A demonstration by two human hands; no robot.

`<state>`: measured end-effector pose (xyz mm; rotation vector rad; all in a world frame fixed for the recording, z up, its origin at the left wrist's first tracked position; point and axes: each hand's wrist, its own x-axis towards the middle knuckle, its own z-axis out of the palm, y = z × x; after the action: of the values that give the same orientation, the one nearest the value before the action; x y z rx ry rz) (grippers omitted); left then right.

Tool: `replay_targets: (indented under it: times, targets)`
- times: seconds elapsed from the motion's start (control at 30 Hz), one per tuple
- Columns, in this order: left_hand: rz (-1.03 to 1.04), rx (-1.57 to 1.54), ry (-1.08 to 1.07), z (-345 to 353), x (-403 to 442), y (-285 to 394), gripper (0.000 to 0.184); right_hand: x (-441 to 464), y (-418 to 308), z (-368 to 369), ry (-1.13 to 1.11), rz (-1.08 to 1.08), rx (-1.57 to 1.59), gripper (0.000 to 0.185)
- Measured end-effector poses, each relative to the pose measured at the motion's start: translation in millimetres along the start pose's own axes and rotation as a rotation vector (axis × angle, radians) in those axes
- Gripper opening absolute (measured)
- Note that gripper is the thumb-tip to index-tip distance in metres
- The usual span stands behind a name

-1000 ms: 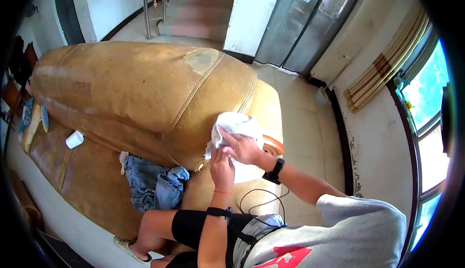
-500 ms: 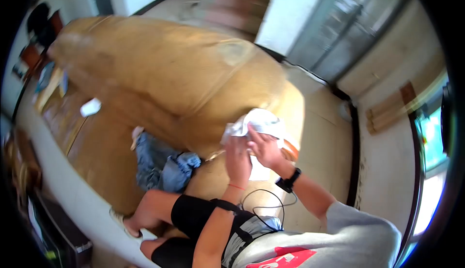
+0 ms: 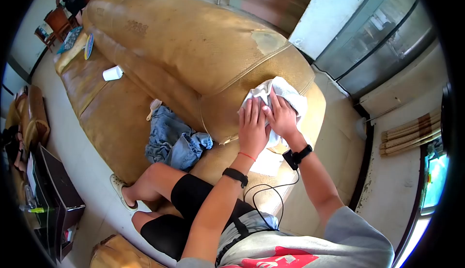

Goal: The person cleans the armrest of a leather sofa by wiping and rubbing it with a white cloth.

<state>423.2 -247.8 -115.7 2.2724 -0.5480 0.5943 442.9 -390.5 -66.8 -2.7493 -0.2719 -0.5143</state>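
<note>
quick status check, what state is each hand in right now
Left hand: open, fingers extended on the white cloth.
Right hand: open, on the same cloth.

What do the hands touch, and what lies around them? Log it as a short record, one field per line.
Left hand: fingers extended on the cloth
Right hand: beside the left hand, fingers extended on the same cloth
Cloth: white, creased, against the sofa
Sofa: tan, cover worn in patches
Jeans: blue, crumpled on the seat
Brush: pale, next to the jeans
Cup: white, on its side on the seat
</note>
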Motion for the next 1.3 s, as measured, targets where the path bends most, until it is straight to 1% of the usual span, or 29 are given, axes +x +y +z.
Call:
replay_targets:
  times: [0.1, 0.13, 0.2, 0.23, 0.27, 0.3, 0.33, 0.4, 0.47, 0.53, 0.57, 0.63, 0.7, 0.73, 0.77, 0.83, 0.87, 0.97, 1.07, 1.17, 1.2, 1.3]
  targets:
    - [-0.015, 0.087, -0.048, 6.4, -26.7, -4.7, 0.069, -10.7, 0.3, 11.0, 0.046, 0.003, -0.019, 0.072]
    - [-0.029, 0.122, -0.070, 6.1, -35.0, -5.9, 0.069, -11.9, -4.2, 8.2, -0.001, 0.051, 0.019, 0.071]
    - [-0.061, 0.159, -0.082, 6.5, -48.2, -7.2, 0.069, -18.4, -3.0, 16.4, 0.043, 0.020, -0.028, 0.070]
    - [-0.065, 0.127, -0.084, 5.8, -50.7, -8.3, 0.070, -18.3, -3.2, 21.7, 0.077, 0.003, -0.046, 0.069]
    - [-0.070, 0.098, -0.085, 3.6, -52.4, -8.9, 0.072, -17.6, -6.2, 19.6, 0.044, 0.043, 0.009, 0.069]
    - [-0.076, 0.070, -0.084, 2.2, -54.5, -10.0, 0.073, -16.9, -1.8, 24.5, 0.104, -0.009, -0.049, 0.069]
    - [-0.097, 0.017, -0.102, -7.8, -51.4, -5.7, 0.079, -12.7, -7.7, 22.7, 0.102, 0.022, -0.039, 0.067]
    - [-0.141, 0.011, -0.099, -13.1, -42.4, -10.8, 0.082, 5.1, -22.6, 6.0, 0.098, 0.077, -0.022, 0.060]
    - [-0.165, -0.017, -0.098, -22.0, -30.2, -12.0, 0.083, 28.5, -26.0, -6.1, 0.118, 0.048, -0.024, 0.059]
    - [-0.170, -0.076, -0.038, -20.9, -13.8, -14.6, 0.083, 45.9, -23.2, -0.2, 0.122, 0.008, -0.011, 0.063]
    - [-0.177, -0.105, -0.014, -19.3, -8.6, -15.0, 0.083, 51.1, -18.8, 15.0, 0.160, -0.089, -0.188, 0.069]
    - [-0.205, -0.104, -0.034, -13.3, -6.8, -14.0, 0.080, 51.5, -21.8, 29.7, 0.177, -0.048, -0.353, 0.074]
    - [-0.226, -0.097, -0.023, -6.5, -8.2, -15.8, 0.079, 49.8, -18.8, 30.6, 0.135, -0.026, -0.272, 0.073]
    - [-0.242, -0.098, -0.007, -4.8, -10.8, -14.3, 0.074, 51.3, -16.4, 33.7, 0.220, -0.100, -0.268, 0.072]
    - [-0.230, -0.067, 0.004, -0.1, -13.8, -15.8, 0.073, 51.4, -16.7, 35.2, 0.262, -0.121, -0.251, 0.070]
    - [-0.201, -0.009, 0.033, 6.3, -15.1, -21.8, 0.072, 49.1, -12.8, 36.7, 0.259, -0.125, -0.248, 0.068]
    - [-0.181, 0.051, 0.033, 7.3, -16.4, -25.4, 0.065, 47.9, -11.3, 36.6, 0.275, -0.145, -0.251, 0.067]
    - [-0.149, -0.002, 0.026, 1.2, -21.3, -32.4, 0.068, 46.5, -9.3, 38.9, 0.306, -0.166, -0.233, 0.062]
    - [-0.120, -0.032, 0.037, -5.7, -21.5, -37.2, 0.067, 45.4, -10.3, 36.6, 0.295, -0.165, -0.225, 0.060]
    - [-0.113, -0.078, 0.030, -9.9, -23.8, -42.3, 0.065, 45.7, -11.4, 36.3, 0.334, -0.205, -0.233, 0.058]
    - [-0.100, -0.050, 0.013, -11.1, -26.6, -45.8, 0.061, 45.6, -13.3, 35.0, 0.342, -0.209, -0.220, 0.056]
    - [-0.136, -0.123, -0.030, -21.6, -38.0, -50.6, 0.059, 41.1, -12.5, 35.4, 0.321, -0.195, -0.201, 0.052]
